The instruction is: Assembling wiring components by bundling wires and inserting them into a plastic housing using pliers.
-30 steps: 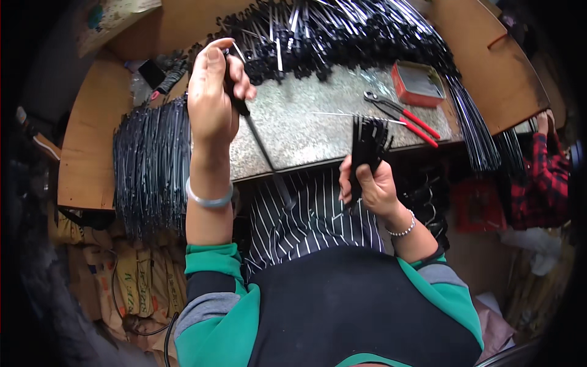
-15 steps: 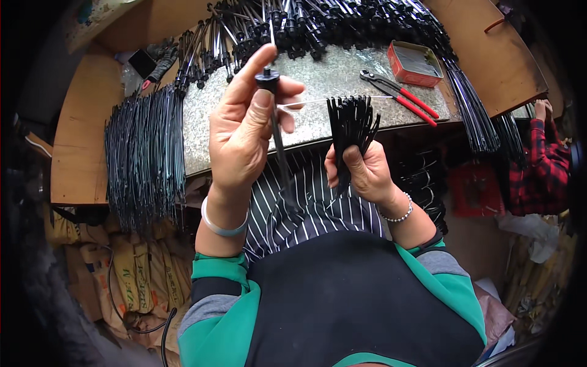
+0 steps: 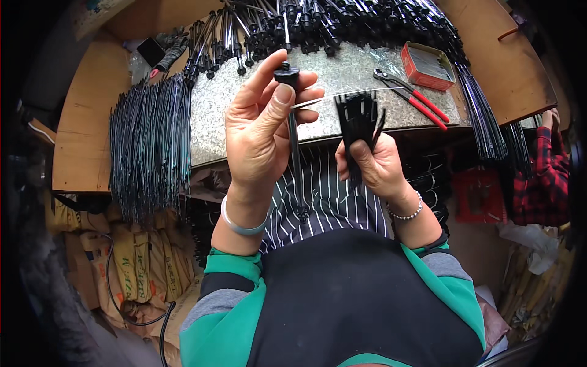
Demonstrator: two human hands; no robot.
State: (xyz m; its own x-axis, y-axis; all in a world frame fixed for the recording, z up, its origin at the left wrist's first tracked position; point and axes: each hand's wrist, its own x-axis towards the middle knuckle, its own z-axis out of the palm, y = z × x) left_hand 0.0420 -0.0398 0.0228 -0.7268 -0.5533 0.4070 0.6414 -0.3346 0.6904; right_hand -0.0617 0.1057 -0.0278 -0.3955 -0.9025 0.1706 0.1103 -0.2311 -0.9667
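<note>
My left hand (image 3: 257, 134) is raised above the front edge of the work surface, thumb and fingers closed on a black rod (image 3: 295, 153). The rod hangs nearly upright, with a wide black collar (image 3: 286, 76) just above the thumb. A thin whitish strand (image 3: 312, 101) runs from beside these fingers toward the right, past the top of a bundle of black strips (image 3: 358, 122). My right hand (image 3: 379, 168) grips that bundle low down, its tips fanned upward and slightly blurred. Whether the strand touches the bundle I cannot tell.
Pliers with red handles (image 3: 422, 105) lie beside a red open tin (image 3: 429, 78). Black collared rods (image 3: 312, 27) pile up along the back. Dark strips (image 3: 150, 147) hang over the left edge. A person in a red checked sleeve (image 3: 541, 177) sits at the right.
Both hands appear farther right in the picture, as does the whole scene. The rod in my left hand is less blurred, while the strip tips in my right hand are more blurred.
</note>
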